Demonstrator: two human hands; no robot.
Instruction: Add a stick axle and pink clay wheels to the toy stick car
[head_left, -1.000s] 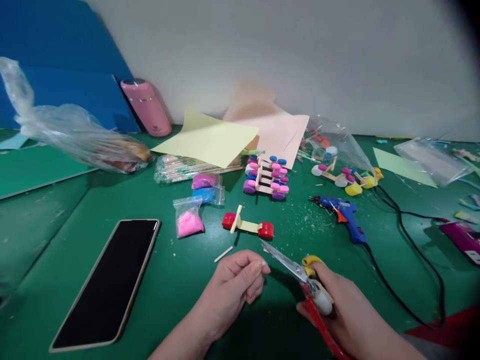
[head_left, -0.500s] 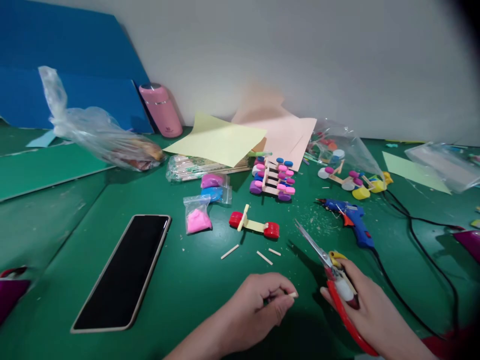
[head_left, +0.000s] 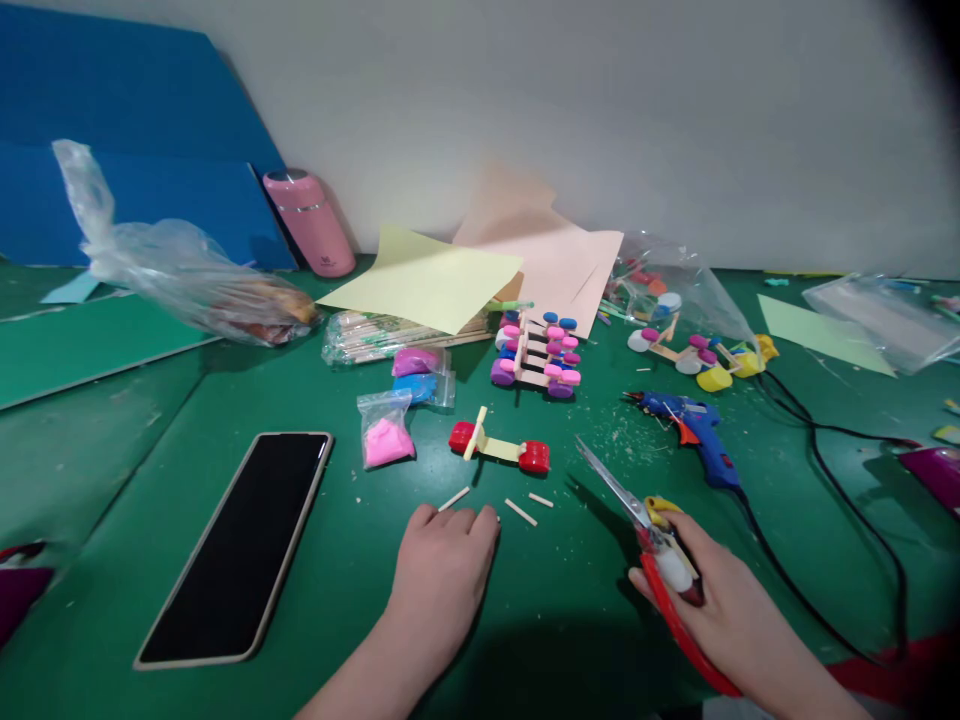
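Your scissors (head_left: 651, 545) show shiny metal blades (head_left: 611, 482) and smooth plastic handles (head_left: 662, 600), the small sticks (head_left: 520, 512) look like matt wood, though too tiny to be sure, your phone (head_left: 240, 550) is glossy, the plastic bag (head_left: 172, 270) crinkled, and the bench (head_left: 345, 560) smooth.

Scissors (head_left: 646, 528) and glue gun (head_left: 701, 430) suggest a craft workspace.

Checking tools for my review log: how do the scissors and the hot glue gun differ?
The scissors are held in the right hand; the hot glue gun lies on the green table. The scissors have red and yellow handles; the hot glue gun has a blue body. Both tips point leftward.
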